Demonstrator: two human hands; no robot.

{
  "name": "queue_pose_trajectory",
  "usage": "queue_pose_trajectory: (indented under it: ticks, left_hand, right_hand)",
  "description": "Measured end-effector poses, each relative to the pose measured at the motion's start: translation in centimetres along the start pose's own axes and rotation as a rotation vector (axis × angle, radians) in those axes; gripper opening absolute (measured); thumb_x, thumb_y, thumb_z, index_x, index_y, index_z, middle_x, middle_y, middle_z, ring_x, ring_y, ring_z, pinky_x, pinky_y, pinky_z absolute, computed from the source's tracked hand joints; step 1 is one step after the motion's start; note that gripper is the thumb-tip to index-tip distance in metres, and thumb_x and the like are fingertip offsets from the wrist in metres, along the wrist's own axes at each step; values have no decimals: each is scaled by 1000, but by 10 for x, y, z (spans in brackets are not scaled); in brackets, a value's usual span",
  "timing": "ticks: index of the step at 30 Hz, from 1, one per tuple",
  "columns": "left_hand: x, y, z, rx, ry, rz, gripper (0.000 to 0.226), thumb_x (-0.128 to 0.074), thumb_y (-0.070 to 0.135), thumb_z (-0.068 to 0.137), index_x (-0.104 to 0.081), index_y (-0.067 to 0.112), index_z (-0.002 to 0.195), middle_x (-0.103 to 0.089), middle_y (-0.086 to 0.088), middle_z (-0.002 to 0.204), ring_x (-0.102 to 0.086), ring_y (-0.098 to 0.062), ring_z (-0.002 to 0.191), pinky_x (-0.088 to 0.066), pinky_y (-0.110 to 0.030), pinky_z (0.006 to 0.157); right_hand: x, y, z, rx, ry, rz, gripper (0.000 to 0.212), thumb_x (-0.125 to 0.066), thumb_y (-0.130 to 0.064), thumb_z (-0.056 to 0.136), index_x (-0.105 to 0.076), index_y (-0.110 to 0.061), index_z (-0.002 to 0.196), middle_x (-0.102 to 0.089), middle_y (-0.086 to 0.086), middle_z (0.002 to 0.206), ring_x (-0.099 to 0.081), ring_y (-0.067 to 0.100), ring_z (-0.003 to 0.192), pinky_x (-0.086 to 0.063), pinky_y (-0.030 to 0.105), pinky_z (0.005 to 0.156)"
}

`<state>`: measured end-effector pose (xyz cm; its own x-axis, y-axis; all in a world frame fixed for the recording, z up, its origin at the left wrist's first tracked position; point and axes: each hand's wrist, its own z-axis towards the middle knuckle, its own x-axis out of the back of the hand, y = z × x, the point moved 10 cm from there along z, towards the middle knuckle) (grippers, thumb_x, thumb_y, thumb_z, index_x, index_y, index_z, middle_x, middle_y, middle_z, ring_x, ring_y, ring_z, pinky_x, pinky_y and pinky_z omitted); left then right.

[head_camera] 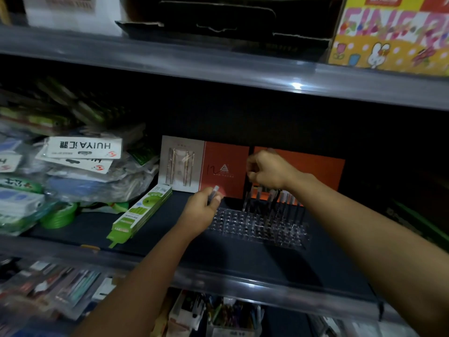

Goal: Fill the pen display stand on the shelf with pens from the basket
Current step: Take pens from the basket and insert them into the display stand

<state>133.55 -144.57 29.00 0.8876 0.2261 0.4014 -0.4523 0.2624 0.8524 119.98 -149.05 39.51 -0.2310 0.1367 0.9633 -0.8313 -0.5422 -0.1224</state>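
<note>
A: Why does the left hand [202, 210] hang back by the stand [260, 226]?

B: Likely waiting; its curled fingers [215, 199] pinch a pen [213, 193], tip up, just beside the stand's empty holes.

A: And the right hand [268, 170]?

B: Curled above the standing pens [272, 203] in the back rows; whether it holds one, I cannot tell. No basket in view.

Dim shop shelving: grey metal shelves [218, 66] w/ glare on upper edge, dark back wall [243, 113], stock-crowded lower tier.
</note>
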Motion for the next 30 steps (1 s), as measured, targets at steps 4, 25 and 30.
queue_pose_trajectory:
  ticks: [4,25,30]
  left_hand:
    - [-3,0,1,-4,5,-10,14,-48,20,97,-62,18,98,-54,4,70,-52,-12,70,-41,-26,67]
    - [-3,-11,1,29,-17,-55,19,-45,20,98,-63,15,104,-54,3,67,-49,-7,59,-38,-23,57]
    - [2,-14,0,32,-3,-44,19,-46,20,97,-63,14,104,-56,3,68,-53,-8,64,-42,-23,61]
  right_hand:
    - [0,-1,3,0,-1,-14,9,-58,-13,88,-62,-6,82,-63,12,78,-57,24,69,-48,36,61]
    - [-34,0,15,-13,-76,-1,12,-56,-4,89,-65,-1,82,-69,13,83,-68,26,69,-58,43,63]
    - [-41,4,15,-23,-110,-8,12,-61,-3,89,-67,-3,78,-69,9,77,-67,20,67,-55,32,60]
